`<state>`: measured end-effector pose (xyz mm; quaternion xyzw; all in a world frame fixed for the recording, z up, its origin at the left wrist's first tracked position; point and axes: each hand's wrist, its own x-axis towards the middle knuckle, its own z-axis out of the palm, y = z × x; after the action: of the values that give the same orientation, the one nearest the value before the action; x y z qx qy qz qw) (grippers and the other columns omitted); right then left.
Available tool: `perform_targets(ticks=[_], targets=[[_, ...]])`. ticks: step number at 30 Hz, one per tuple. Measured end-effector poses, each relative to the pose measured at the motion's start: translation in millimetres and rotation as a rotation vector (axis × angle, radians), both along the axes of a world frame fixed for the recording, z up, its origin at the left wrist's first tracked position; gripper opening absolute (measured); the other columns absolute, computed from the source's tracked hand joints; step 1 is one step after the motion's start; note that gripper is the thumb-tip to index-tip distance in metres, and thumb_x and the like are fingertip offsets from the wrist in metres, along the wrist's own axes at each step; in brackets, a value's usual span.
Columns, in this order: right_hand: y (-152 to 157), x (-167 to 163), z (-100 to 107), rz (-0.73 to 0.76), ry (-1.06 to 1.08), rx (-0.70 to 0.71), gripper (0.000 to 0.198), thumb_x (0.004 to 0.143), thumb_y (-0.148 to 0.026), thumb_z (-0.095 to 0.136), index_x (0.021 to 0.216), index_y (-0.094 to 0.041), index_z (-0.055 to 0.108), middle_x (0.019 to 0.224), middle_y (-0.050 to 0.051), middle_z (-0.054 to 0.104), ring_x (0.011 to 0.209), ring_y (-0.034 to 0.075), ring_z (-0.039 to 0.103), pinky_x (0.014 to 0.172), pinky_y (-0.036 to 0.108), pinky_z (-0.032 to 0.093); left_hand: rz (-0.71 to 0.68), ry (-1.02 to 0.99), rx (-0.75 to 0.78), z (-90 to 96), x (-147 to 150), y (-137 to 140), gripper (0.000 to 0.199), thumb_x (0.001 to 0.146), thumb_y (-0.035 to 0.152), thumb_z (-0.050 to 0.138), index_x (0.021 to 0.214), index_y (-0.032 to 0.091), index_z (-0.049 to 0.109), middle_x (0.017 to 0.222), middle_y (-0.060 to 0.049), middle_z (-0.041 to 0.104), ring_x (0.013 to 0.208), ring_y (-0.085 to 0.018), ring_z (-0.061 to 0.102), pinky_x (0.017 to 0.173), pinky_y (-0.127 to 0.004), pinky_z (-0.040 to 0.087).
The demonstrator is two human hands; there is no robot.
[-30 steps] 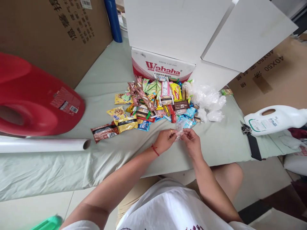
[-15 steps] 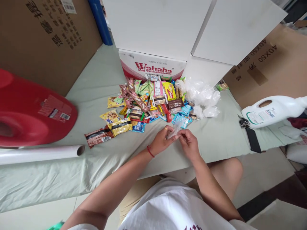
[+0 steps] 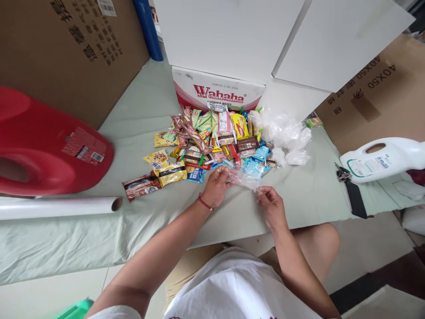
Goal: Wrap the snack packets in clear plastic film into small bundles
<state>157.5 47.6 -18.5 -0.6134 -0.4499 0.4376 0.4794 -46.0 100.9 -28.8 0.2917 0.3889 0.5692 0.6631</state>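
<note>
A clear plastic bag (image 3: pixel 245 180) stretches between my two hands, just in front of the snack pile. My left hand (image 3: pixel 216 185), with a red string on its wrist, pinches the bag's left end. At the right end, my right hand (image 3: pixel 271 204) grips the edge between thumb and fingers. Behind the bag lies a heap of wrapped snacks, among them blue packets (image 3: pixel 255 167), a brown packet (image 3: pixel 247 144) and a yellow packet (image 3: pixel 239 126). Crumpled clear plastic bags (image 3: pixel 282 130) are bunched at the heap's right side.
A Wahaha carton (image 3: pixel 217 88) stands behind the snacks. On the left are a red jug (image 3: pixel 49 146) and a white roll (image 3: pixel 63 208). A white bottle (image 3: pixel 381 159), keys (image 3: pixel 343 173) and a black flat object (image 3: pixel 356 199) lie at right. Cardboard boxes flank the cloth-covered surface.
My hands have moved apart, the left one leftward and the right one slightly rightward. The plastic bag, bunched between the fingers before, is now drawn out sideways.
</note>
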Motion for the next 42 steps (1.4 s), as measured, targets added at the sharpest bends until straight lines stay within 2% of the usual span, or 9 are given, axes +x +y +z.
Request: perform_targets(ticks=[5,8,11,19,22,26,32,36,42], targets=[[-3.9,0.2,14.1,-0.176,-0.239,0.196,0.041,0.088,-0.054,0.068,0.112,-0.021,0.065,0.108,0.008,0.064,0.085,0.019,0.058,0.075,0.033,0.051,-0.028,-0.024,0.025,0.9,1.8,-1.9,0.047,0.077,0.062,0.080,0.084,0.023,0.053,0.098,-0.005,0.075,0.091,-0.020,0.072,0.085,-0.037,0.056],[2.3,-8.8,29.6,-0.037,-0.406,0.362,0.056,0.081,-0.052,0.078,0.127,-0.024,0.064,0.133,0.014,0.058,0.086,0.018,0.058,0.074,0.034,0.052,-0.051,0.013,0.081,0.9,5.4,-5.0,0.050,0.075,0.064,0.082,0.083,0.021,0.057,0.102,-0.006,0.076,0.097,-0.021,0.072,0.093,-0.038,0.054],[13.0,-14.9,37.3,0.115,-0.430,0.362,0.026,0.088,-0.046,0.074,0.102,-0.024,0.074,0.110,0.009,0.069,0.084,0.019,0.061,0.074,0.033,0.051,-0.069,0.041,0.120,0.8,6.5,-5.7,0.049,0.077,0.065,0.079,0.085,0.021,0.059,0.102,-0.006,0.075,0.097,-0.021,0.071,0.097,-0.039,0.053],[2.7,34.4,7.1,-0.284,0.109,-0.002,0.038,0.072,-0.052,0.082,0.082,-0.019,0.067,0.061,-0.006,0.049,0.053,0.010,0.038,0.050,0.025,0.031,0.109,-0.083,0.032,-1.2,-3.0,4.9,0.045,0.070,0.051,0.087,0.079,0.021,0.054,0.075,0.006,0.055,0.072,-0.009,0.056,0.078,-0.027,0.054],[-11.8,56.4,0.2,-0.196,-0.060,-0.106,0.037,0.072,-0.050,0.081,0.088,-0.018,0.070,0.064,-0.004,0.056,0.053,0.011,0.040,0.049,0.025,0.030,0.075,-0.068,0.007,0.4,-1.8,4.1,0.045,0.067,0.051,0.089,0.077,0.021,0.057,0.078,0.004,0.059,0.077,-0.012,0.060,0.083,-0.031,0.055],[-3.1,61.6,20.3,-0.301,-0.402,0.146,0.026,0.085,-0.043,0.071,0.099,-0.020,0.072,0.084,0.002,0.068,0.067,0.015,0.053,0.066,0.029,0.045,0.040,-0.061,0.038,3.4,3.2,0.9,0.043,0.065,0.048,0.090,0.074,0.020,0.058,0.076,0.003,0.063,0.082,-0.015,0.064,0.095,-0.038,0.055],[73.3,15.9,56.9,0.188,-0.580,0.400,0.049,0.084,-0.024,0.070,0.133,-0.026,0.068,0.140,0.010,0.062,0.073,0.015,0.058,0.074,0.033,0.052,0.001,0.007,0.073,1.7,6.4,-2.7,0.036,0.065,0.042,0.089,0.069,0.021,0.060,0.066,0.004,0.061,0.081,-0.018,0.069,0.100,-0.042,0.053],[105.6,-8.8,49.3,0.522,-0.671,0.357,0.029,0.087,-0.015,0.066,0.109,-0.025,0.080,0.107,0.006,0.075,0.082,0.020,0.066,0.082,0.035,0.052,-0.036,0.018,0.020,5.0,-1.5,-2.5,0.037,0.061,0.046,0.087,0.072,0.021,0.063,0.081,-0.003,0.072,0.081,-0.021,0.071,0.081,-0.037,0.057],[88.0,-19.9,38.1,0.608,-0.691,0.468,0.027,0.096,-0.018,0.059,0.106,-0.028,0.081,0.098,0.006,0.074,0.091,0.020,0.068,0.082,0.032,0.051,-0.197,0.233,-0.148,10.7,-3.8,7.1,0.057,0.079,0.077,0.059,0.076,0.020,0.061,0.065,-0.003,0.065,0.056,-0.016,0.060,0.053,-0.027,0.046]])
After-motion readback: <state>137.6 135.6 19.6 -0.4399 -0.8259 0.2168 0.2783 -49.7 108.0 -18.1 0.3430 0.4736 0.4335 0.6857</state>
